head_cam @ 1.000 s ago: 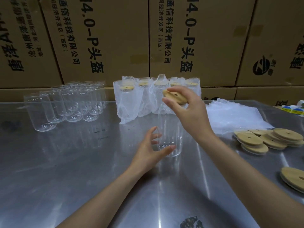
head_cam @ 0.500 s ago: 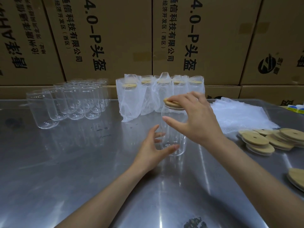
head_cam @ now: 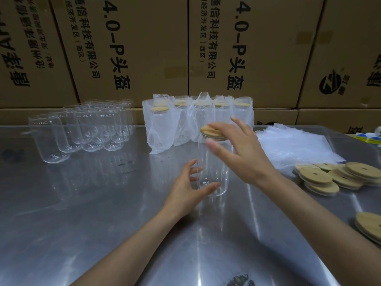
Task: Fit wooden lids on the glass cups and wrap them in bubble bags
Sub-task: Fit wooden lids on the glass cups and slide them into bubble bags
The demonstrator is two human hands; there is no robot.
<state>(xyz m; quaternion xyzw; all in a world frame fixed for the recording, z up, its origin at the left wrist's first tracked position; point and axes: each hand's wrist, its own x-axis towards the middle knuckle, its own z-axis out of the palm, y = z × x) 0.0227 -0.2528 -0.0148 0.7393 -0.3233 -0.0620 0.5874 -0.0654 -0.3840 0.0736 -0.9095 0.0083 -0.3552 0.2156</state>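
A clear glass cup (head_cam: 214,162) stands upright in the middle of the steel table (head_cam: 103,223). A round wooden lid (head_cam: 209,131) sits on its rim. My right hand (head_cam: 243,155) lies over the lid with its fingers spread and straight, its palm side on the lid's right part. My left hand (head_cam: 187,186) grips the cup's lower part, thumb in front and fingers behind the glass. A pile of flat bubble bags (head_cam: 299,145) lies to the right of the cup.
Several bare glass cups (head_cam: 88,131) stand at the back left. Several lidded cups in bubble bags (head_cam: 185,124) line the back. Loose wooden lids (head_cam: 338,174) are heaped at the right, one more lid (head_cam: 369,223) nearer. Cardboard boxes (head_cam: 144,48) wall the back.
My right hand brought the lid down from above onto the cup's rim, then straightened its fingers over it. My left hand stayed at the cup's base.
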